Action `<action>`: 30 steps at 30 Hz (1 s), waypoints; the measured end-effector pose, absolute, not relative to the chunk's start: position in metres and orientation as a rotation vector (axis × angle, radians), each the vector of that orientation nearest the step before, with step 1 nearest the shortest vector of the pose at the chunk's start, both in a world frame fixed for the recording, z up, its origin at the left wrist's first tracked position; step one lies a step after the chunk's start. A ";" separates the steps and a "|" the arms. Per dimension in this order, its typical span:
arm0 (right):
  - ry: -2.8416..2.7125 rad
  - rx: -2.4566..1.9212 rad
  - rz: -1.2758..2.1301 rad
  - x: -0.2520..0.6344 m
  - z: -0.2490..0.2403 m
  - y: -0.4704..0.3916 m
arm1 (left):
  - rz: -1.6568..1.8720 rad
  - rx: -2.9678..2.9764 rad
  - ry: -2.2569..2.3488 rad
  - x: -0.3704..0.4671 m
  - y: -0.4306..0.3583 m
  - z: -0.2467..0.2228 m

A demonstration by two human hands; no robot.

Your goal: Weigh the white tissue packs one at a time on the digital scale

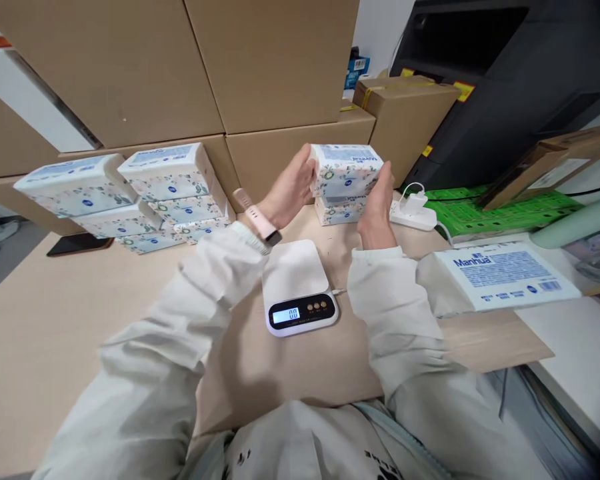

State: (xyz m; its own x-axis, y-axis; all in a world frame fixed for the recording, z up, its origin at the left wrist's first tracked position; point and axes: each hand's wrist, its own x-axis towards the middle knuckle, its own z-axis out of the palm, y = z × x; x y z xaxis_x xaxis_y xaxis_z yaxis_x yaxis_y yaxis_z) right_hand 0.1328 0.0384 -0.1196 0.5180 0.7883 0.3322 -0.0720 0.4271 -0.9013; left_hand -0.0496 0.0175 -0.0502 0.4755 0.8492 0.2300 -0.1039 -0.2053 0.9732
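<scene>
Both hands grip one floral tissue pack (347, 175) by its ends, at the top of another pack (341, 211) behind the scale. My left hand (290, 189) has its fingers against the left end; my right hand (379, 210) is closed on the right end. A white digital scale (296, 273) lies in front of them with nothing on its plate, its lit display reading 0.0. Two stacks of similar packs (167, 175) stand at the left. Another pack (500, 277), marked Manhua, lies at the right beside my right sleeve.
Cardboard boxes (280, 67) form a wall behind the table (145, 300). A dark phone (80, 245) lies by the left stacks. A white power strip (413, 215) with a plug, a green crate (460, 213) and a dark machine (500, 87) are at the right.
</scene>
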 end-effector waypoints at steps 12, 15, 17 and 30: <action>-1.107 -1.192 0.978 0.079 -0.163 -0.159 | 1.068 1.175 0.804 -0.146 -0.182 -0.109; -1.169 -1.205 0.967 0.083 -0.181 -0.162 | 1.065 1.154 0.845 -0.154 -0.189 -0.132; -1.173 -1.210 0.841 0.088 -0.186 -0.160 | 1.094 1.167 0.911 -0.164 -0.189 -0.141; -0.742 -1.153 0.652 0.108 -0.174 -0.145 | 1.376 1.085 1.029 -0.200 -0.186 -0.172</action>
